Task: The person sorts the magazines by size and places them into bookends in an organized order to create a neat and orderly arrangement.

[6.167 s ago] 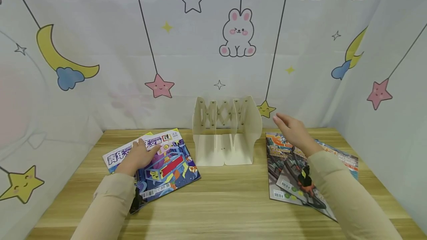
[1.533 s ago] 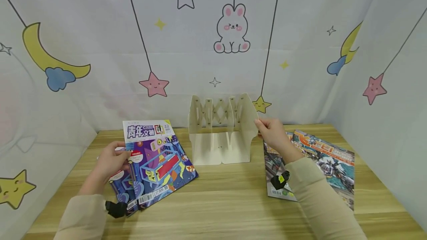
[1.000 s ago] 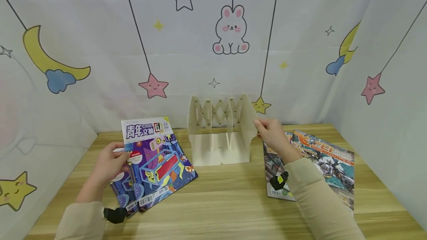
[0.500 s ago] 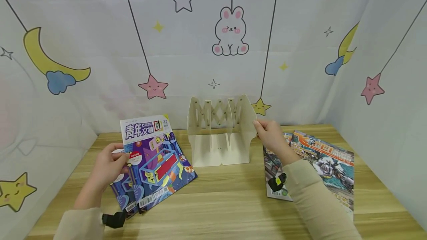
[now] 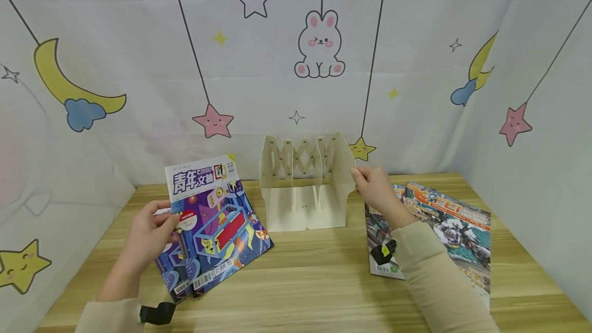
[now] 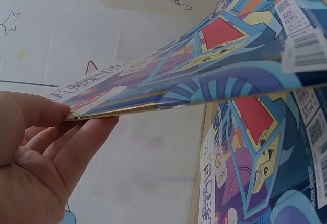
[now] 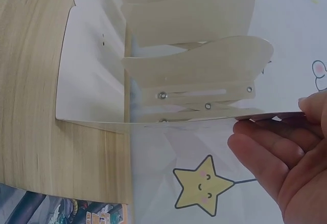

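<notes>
My left hand (image 5: 147, 230) pinches the left edge of a colourful purple-and-blue magazine (image 5: 231, 220). That edge is raised off the table, and the cover tilts. In the left wrist view the thumb lies on top and the fingers are beneath the magazine (image 6: 153, 86). A second magazine with the same cover (image 5: 173, 266) lies partly hidden under it. My right hand (image 5: 379, 191) pinches the front edge of the right side panel of a cream expandable book rack (image 5: 282, 212), which stands upright at the middle back. In the right wrist view the thumb and fingers lie on either side of that panel (image 7: 204, 119).
Two overlapping magazines lie on the right, one with a teal-and-orange cover (image 5: 455, 230) and a darker one (image 5: 381, 240), partly behind the right arm. Thin dividers (image 5: 307, 168) split the rack into compartments. A white curtain (image 5: 259, 76) with cartoon prints hangs behind the wooden table (image 5: 296, 281).
Earlier my left hand rested on the magazines and my right hovered near the right-hand ones. Now both pinch things. Over the last second the held magazine's left side has risen slightly; the rack stays put.
</notes>
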